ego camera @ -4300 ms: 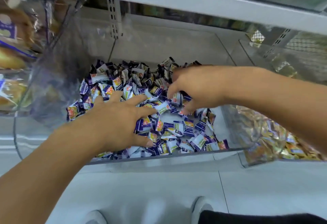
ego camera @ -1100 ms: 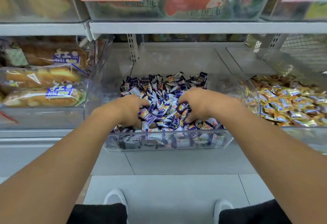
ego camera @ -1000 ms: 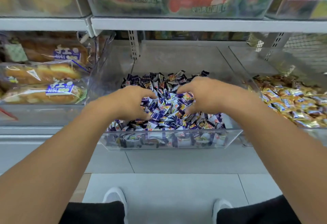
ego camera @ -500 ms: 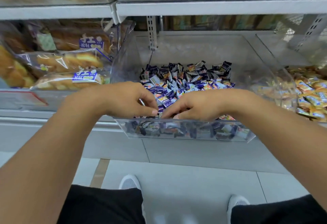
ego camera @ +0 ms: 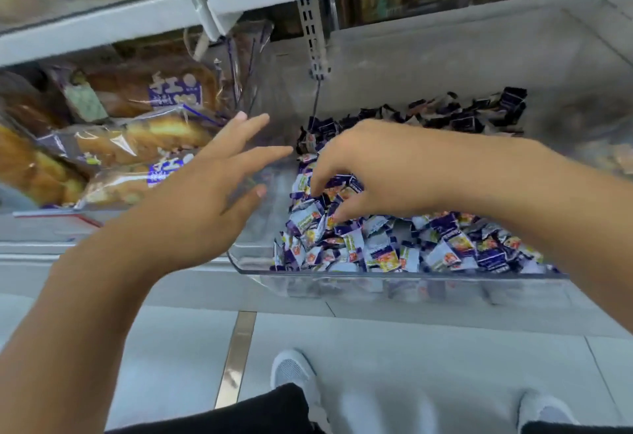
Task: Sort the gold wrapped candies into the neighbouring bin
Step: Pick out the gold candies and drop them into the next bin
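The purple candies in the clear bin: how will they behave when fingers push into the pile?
The purple candies look small, loose and light, so they probably slide and scatter. Their glossy wrappers may slip from the right hand.

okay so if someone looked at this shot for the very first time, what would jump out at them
First, the clear bin at centre right, heaped with purple and white wrapped candies. The right hand digs into that heap with curled fingers, while the left hand hovers spread open by the bin's left wall. At left, bagged bread loaves fill the next shelf section.
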A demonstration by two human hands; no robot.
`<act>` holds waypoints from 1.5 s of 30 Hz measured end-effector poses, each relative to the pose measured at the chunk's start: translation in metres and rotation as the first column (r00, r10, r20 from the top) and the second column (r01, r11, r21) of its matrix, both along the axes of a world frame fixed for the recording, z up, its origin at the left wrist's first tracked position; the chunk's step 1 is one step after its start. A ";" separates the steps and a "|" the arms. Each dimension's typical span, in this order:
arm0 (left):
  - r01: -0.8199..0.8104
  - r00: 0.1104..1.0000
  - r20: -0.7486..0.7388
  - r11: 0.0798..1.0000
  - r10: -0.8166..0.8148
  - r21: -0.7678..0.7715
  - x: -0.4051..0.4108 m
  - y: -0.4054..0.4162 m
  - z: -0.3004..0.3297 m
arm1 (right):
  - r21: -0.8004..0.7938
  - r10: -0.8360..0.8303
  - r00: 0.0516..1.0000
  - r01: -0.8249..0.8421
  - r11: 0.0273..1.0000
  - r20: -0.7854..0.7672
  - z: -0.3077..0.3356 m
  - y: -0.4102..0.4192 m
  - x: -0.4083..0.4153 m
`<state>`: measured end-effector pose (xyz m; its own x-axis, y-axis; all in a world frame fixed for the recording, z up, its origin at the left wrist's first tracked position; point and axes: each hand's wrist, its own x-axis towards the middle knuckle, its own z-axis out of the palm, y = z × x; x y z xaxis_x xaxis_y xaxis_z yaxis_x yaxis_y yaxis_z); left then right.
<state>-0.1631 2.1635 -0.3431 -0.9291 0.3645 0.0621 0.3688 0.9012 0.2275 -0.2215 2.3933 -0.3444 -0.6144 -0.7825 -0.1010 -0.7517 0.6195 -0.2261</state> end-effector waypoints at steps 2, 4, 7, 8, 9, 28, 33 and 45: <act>-0.008 1.000 0.018 1.000 0.007 0.015 0.000 -0.001 0.000 | -0.032 0.116 0.982 -0.112 0.993 0.149 -0.009 -0.017 0.005; -0.004 1.000 0.020 1.000 0.004 0.028 0.000 -0.001 0.000 | -0.027 0.204 0.947 -0.203 0.979 0.250 -0.025 -0.027 0.007; 0.002 1.000 0.019 0.999 -0.003 0.048 0.000 -0.001 -0.002 | 0.086 0.298 0.921 -0.328 0.941 0.253 -0.046 -0.035 0.008; 0.000 1.000 0.027 0.998 -0.002 0.055 -0.001 -0.002 -0.002 | 0.139 0.298 0.933 -0.329 0.934 0.203 -0.048 -0.033 0.008; 0.000 1.000 0.028 0.999 -0.002 0.054 -0.001 -0.002 -0.002 | 0.187 0.269 0.952 -0.294 0.937 0.148 -0.049 -0.028 0.003; -0.011 1.000 0.001 0.999 0.011 0.040 0.005 -0.002 -0.007 | 0.030 0.183 0.955 -0.195 0.980 0.235 -0.029 -0.008 0.000; 0.011 0.999 -0.041 0.998 -0.009 0.056 0.004 -0.005 -0.012 | 0.209 0.062 0.982 -0.100 0.973 0.180 -0.041 -0.018 -0.016; 0.000 0.998 -0.058 0.996 0.005 0.091 0.003 -0.003 -0.011 | 0.189 0.017 0.841 -0.141 0.972 0.540 -0.027 -0.018 -0.003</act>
